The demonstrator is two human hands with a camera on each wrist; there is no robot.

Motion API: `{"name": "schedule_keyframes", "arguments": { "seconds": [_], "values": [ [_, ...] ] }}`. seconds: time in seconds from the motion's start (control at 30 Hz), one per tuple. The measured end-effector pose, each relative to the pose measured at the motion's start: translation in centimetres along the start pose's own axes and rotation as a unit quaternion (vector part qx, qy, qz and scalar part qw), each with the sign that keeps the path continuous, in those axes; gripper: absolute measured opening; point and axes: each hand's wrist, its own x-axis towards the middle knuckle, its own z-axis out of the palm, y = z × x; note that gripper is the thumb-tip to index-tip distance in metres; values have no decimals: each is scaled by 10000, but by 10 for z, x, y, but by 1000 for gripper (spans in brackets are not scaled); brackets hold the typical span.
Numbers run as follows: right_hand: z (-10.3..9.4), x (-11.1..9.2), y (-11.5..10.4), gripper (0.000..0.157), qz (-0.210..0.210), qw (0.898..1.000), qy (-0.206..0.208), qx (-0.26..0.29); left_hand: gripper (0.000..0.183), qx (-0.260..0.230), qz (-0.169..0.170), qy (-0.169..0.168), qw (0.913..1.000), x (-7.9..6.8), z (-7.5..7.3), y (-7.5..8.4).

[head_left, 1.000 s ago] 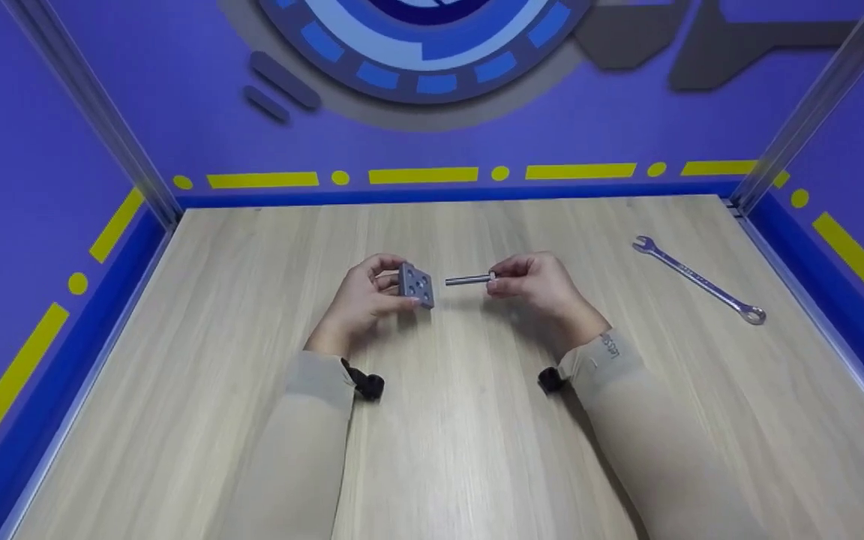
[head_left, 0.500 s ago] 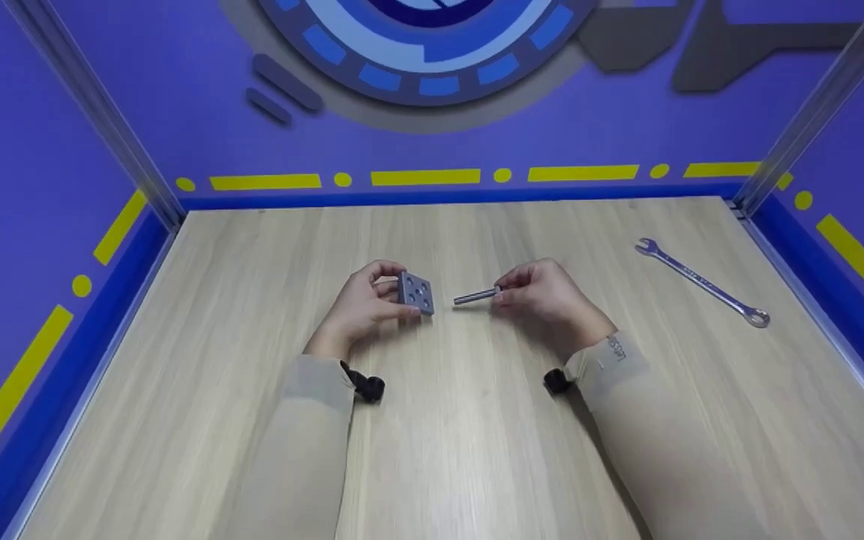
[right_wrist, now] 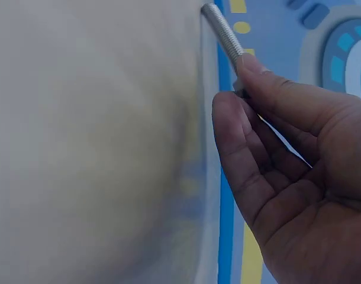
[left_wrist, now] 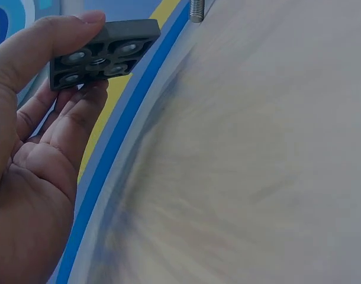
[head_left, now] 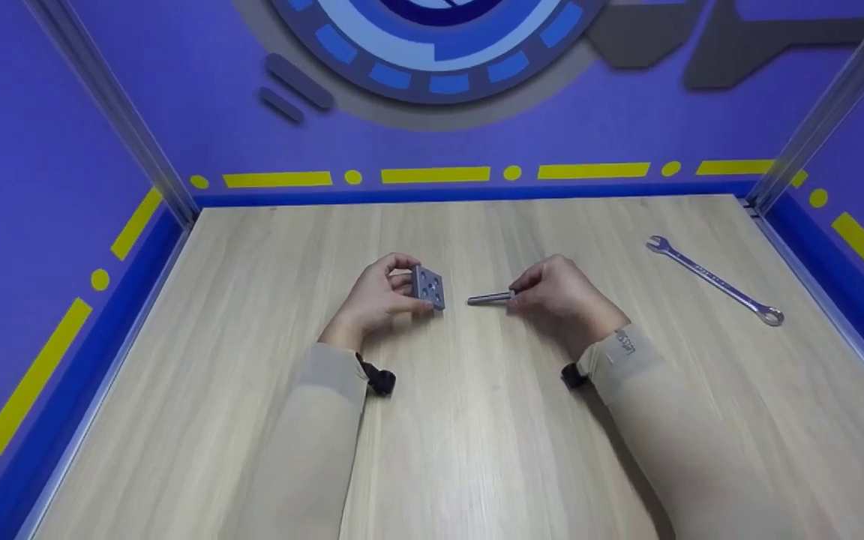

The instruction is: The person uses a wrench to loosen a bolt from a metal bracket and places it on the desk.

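Note:
My left hand (head_left: pixel 379 295) pinches a square grey metal plate (head_left: pixel 430 287) by its edges, thumb on one side and fingers on the other. In the left wrist view the plate (left_wrist: pixel 106 56) shows several holes near its corners and one in the middle. Across a small gap, my right hand (head_left: pixel 561 294) holds a threaded bolt (head_left: pixel 488 298) by its head end, and the shank points left toward the plate. The right wrist view shows the bolt's thread (right_wrist: pixel 225 32), with its head mostly hidden by thumb and fingers. Bolt and plate are apart.
A combination wrench (head_left: pixel 715 280) lies on the wooden table (head_left: pixel 432 450) to the right of my right hand. Blue printed walls (head_left: pixel 139 90) with metal corner posts border the table at the back and sides.
The whole head view has shifted slightly. Over the second, the bolt has moved a little away from the plate, dipping and tilting on the way. Both hands keep their hold.

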Motion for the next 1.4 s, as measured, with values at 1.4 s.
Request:
{"name": "schedule_keyframes", "arguments": {
  "seconds": [1.4],
  "values": [
    [0,1,-6,16,-69,9904,-236,-1361,65,3842,-346,-195,9224,-10,-16,16]
  ]
}}
